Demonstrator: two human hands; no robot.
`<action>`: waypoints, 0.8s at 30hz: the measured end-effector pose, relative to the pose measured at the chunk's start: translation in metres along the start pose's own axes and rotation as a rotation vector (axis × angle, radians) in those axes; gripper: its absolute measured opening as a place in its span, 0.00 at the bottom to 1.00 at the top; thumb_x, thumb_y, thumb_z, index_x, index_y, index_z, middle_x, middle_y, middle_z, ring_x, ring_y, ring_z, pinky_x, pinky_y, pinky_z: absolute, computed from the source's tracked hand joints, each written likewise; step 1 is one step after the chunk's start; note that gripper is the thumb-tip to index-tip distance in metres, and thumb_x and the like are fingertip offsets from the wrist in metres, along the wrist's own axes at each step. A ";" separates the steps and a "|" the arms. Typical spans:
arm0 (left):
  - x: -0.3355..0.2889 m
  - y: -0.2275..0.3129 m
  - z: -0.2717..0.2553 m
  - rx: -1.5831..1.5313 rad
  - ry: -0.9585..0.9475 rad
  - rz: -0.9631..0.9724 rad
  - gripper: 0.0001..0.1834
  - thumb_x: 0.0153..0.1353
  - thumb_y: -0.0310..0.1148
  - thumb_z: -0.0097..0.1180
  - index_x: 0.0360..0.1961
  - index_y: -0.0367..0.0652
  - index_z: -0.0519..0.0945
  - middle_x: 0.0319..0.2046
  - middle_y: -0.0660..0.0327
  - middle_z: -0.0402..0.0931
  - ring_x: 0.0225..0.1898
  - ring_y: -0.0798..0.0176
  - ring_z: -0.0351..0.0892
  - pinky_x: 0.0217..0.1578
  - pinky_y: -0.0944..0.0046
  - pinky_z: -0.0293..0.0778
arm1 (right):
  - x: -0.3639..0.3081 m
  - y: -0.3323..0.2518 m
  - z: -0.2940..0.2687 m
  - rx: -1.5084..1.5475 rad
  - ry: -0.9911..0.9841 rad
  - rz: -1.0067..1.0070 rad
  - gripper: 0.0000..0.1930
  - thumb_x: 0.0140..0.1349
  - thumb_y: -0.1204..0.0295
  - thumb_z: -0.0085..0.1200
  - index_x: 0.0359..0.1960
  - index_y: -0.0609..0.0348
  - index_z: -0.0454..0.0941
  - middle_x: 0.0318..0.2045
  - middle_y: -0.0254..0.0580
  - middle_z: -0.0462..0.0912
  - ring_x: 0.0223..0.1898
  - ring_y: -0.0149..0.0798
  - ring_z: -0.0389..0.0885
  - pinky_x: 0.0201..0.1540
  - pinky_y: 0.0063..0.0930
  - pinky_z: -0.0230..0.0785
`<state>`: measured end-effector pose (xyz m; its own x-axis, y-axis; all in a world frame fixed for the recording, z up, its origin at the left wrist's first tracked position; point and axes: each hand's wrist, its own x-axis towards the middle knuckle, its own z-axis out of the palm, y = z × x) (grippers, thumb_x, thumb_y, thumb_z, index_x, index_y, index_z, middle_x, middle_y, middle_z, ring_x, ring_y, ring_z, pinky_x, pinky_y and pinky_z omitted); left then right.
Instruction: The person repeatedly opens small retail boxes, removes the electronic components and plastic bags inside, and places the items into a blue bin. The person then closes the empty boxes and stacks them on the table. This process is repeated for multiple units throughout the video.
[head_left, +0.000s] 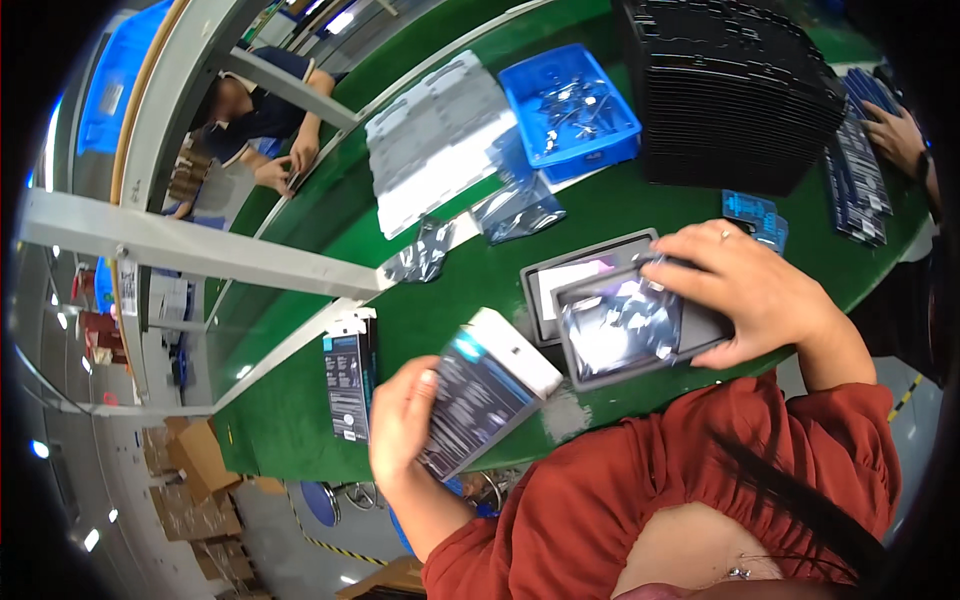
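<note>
My left hand [402, 415] is closed on the side of a dark printed carton box [478, 405], which tilts over the table's near edge with a white end flap toward the middle. My right hand [765, 290] grips a grey rectangular tray [590, 380] from its right side, thumb on the near rim and fingers over the top. Inside this tray lies a shiny clear plastic bag [622, 325]; its contents are hard to make out through glare. Partly underneath and behind it is a second grey tray [533, 290] with a whitish, purple-tinged piece inside.
Dark cartons [348, 385] stand at the left. Behind are plastic bags [520, 208], white moulded trays [440, 140], a blue bin [570, 110] of bagged parts and a tall stack of black trays [735, 100]. A metal frame [210, 240] crosses the left; other people work far left and right.
</note>
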<state>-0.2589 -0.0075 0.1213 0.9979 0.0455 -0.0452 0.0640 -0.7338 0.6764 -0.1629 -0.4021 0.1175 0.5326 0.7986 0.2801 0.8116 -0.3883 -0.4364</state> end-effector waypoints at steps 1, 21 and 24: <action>-0.004 -0.013 -0.011 0.030 0.115 -0.033 0.18 0.70 0.39 0.47 0.44 0.32 0.79 0.34 0.52 0.81 0.35 0.61 0.77 0.41 0.62 0.72 | -0.001 0.006 0.004 0.027 0.057 0.021 0.45 0.34 0.62 0.71 0.61 0.57 0.69 0.56 0.53 0.70 0.57 0.55 0.69 0.59 0.44 0.60; 0.035 0.029 0.015 0.164 0.281 0.269 0.20 0.59 0.30 0.57 0.52 0.36 0.77 0.50 0.52 0.76 0.53 0.54 0.75 0.53 0.58 0.70 | 0.008 0.008 0.030 0.060 0.117 -0.023 0.47 0.36 0.63 0.71 0.63 0.54 0.65 0.59 0.54 0.68 0.58 0.55 0.69 0.59 0.45 0.60; 0.047 0.073 0.067 0.169 0.028 0.522 0.23 0.53 0.29 0.63 0.52 0.38 0.77 0.52 0.52 0.75 0.53 0.50 0.74 0.54 0.55 0.69 | 0.000 0.003 0.034 -0.008 0.121 -0.014 0.47 0.36 0.63 0.72 0.64 0.53 0.65 0.59 0.53 0.68 0.57 0.54 0.69 0.57 0.46 0.61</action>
<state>-0.2072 -0.1046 0.1190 0.8968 -0.3378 0.2858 -0.4388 -0.7620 0.4762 -0.1686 -0.3881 0.0870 0.5462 0.7427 0.3874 0.8206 -0.3817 -0.4253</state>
